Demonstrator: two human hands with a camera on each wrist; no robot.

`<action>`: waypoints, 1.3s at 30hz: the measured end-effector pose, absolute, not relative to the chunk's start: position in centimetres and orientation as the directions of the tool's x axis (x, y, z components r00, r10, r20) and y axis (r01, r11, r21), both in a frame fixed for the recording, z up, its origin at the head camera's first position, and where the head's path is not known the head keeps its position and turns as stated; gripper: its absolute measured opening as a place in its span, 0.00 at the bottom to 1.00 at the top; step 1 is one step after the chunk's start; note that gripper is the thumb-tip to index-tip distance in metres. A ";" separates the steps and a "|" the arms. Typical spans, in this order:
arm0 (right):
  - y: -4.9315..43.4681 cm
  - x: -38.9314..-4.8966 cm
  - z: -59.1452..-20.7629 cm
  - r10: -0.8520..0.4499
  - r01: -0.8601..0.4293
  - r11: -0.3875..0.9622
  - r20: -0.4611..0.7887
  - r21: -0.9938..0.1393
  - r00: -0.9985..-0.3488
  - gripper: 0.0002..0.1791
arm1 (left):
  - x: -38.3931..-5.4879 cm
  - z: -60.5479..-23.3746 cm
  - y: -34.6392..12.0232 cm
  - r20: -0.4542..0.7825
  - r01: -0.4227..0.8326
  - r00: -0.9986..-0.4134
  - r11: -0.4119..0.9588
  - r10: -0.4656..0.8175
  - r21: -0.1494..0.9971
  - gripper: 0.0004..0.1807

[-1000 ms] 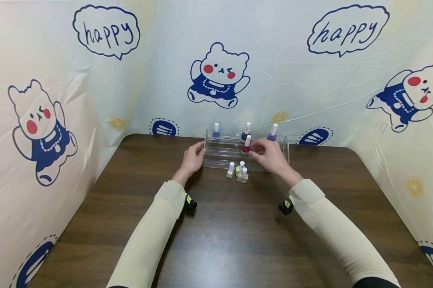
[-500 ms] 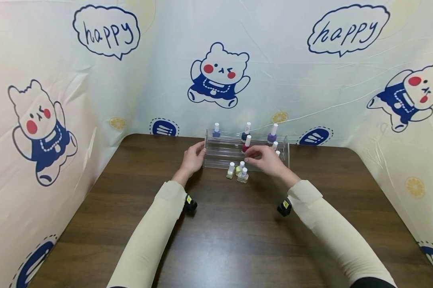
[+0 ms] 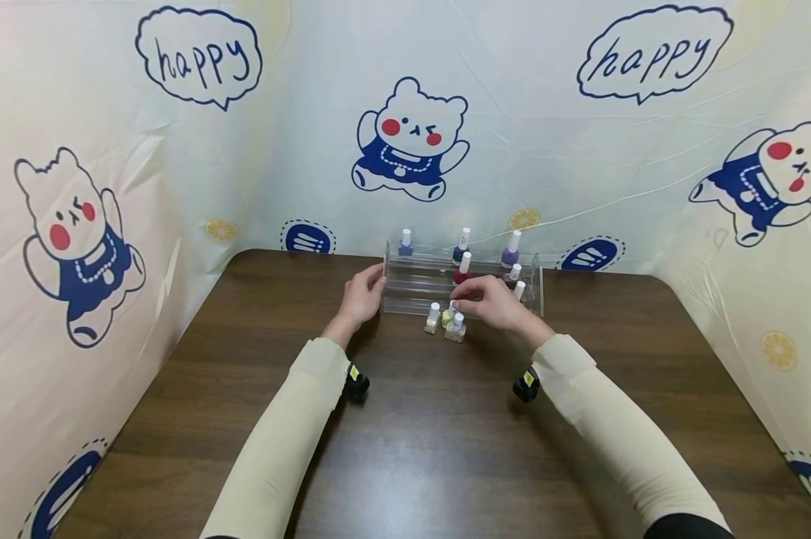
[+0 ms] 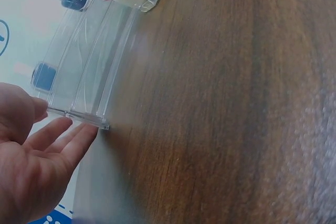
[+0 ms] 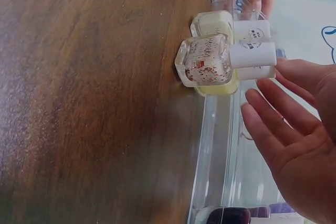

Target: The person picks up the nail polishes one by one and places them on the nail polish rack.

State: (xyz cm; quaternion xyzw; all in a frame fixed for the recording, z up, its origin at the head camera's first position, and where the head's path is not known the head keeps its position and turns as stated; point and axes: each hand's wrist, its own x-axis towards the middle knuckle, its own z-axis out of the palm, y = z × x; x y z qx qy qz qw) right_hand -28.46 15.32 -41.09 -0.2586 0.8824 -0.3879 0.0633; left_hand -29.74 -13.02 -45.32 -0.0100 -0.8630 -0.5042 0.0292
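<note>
My left hand (image 3: 362, 296) rests its fingers against the left end panel of a clear stepped rack (image 3: 412, 305); the left wrist view shows these fingers (image 4: 79, 142) mostly straight. In front of the rack stand three nail polish bottles: a pale cream one (image 3: 431, 325), a yellow-green one (image 3: 446, 320) and a clear one with speckles (image 5: 205, 61). My right hand (image 3: 493, 301) is over them, thumb and forefinger right at the white cap of the yellow-green bottle. Its other fingers are loosely extended. The speckled bottle partly hides the yellow-green one in the right wrist view.
On the rack's top step stand light blue (image 3: 406, 247), dark blue (image 3: 460, 253) and purple (image 3: 510, 257) polishes. A red one (image 3: 461, 276) and a dark one (image 3: 511, 279) sit below. A printed cloth (image 3: 513, 150) hangs behind the brown table (image 3: 412, 449).
My right hand has moved left and toward me, from beside the red polish to the yellow-green bottle's cap, uncovering white-capped bottles at the rack's right. My left hand has stayed at the rack.
</note>
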 end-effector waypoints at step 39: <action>16.2 -28.0 -40.3 -0.490 -0.449 0.632 0.122 -0.632 -0.863 0.11 | -29.5 -45.0 -12.9 0.067 0.050 -0.998 0.486 -0.017 0.873 0.24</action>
